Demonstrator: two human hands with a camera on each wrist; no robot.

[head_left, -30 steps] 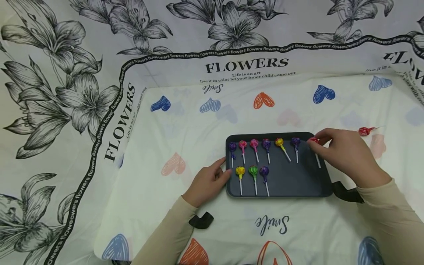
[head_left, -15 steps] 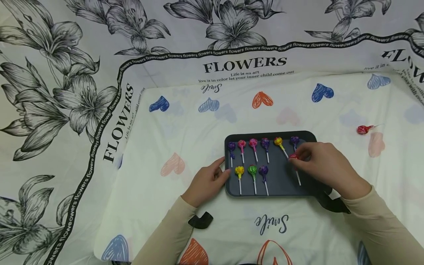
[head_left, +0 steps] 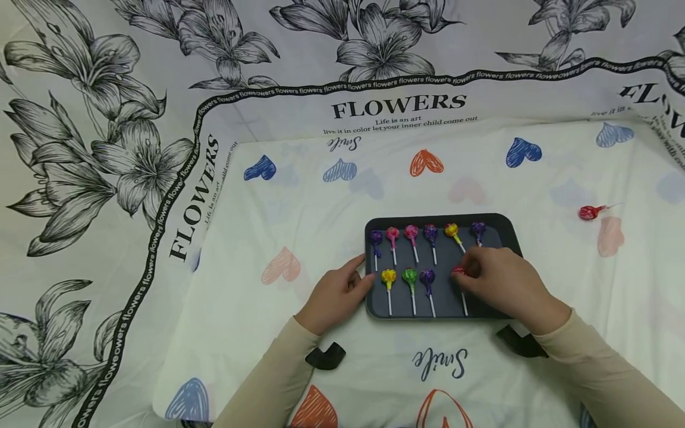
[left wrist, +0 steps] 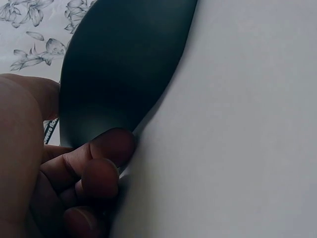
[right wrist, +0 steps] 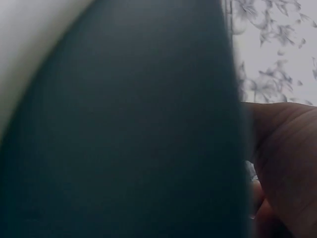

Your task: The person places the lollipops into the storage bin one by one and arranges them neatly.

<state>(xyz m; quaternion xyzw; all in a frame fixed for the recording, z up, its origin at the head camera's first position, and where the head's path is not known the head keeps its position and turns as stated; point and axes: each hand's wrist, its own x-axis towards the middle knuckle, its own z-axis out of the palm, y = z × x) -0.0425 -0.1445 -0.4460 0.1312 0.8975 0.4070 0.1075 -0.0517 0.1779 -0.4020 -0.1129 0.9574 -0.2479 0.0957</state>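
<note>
A dark grey tray [head_left: 449, 300] holds wrapped lollipops in two rows. The back row runs from a purple lollipop [head_left: 376, 238] past pink and yellow ones to another purple lollipop [head_left: 478, 229]. In front lie a yellow lollipop [head_left: 388, 277], a green lollipop [head_left: 409, 275] and a purple lollipop [head_left: 427, 277]. My right hand [head_left: 505, 288] pinches a red lollipop [head_left: 458, 270] by its head, right of the front row, stick toward me. My left hand [head_left: 334, 297] grips the tray's left edge; its fingers [left wrist: 101, 178] look curled in the left wrist view.
Another red lollipop [head_left: 591, 212] lies on the cloth right of the tray. A heart-print cloth [head_left: 299, 208] covers the table, with a flower-print cloth [head_left: 299, 107] beyond it. Black curved pieces [head_left: 325, 356] sit at both wrists.
My right hand has carried the red lollipop from the tray's back right corner left and toward me, to beside the front row. The left hand stays on the tray edge.
</note>
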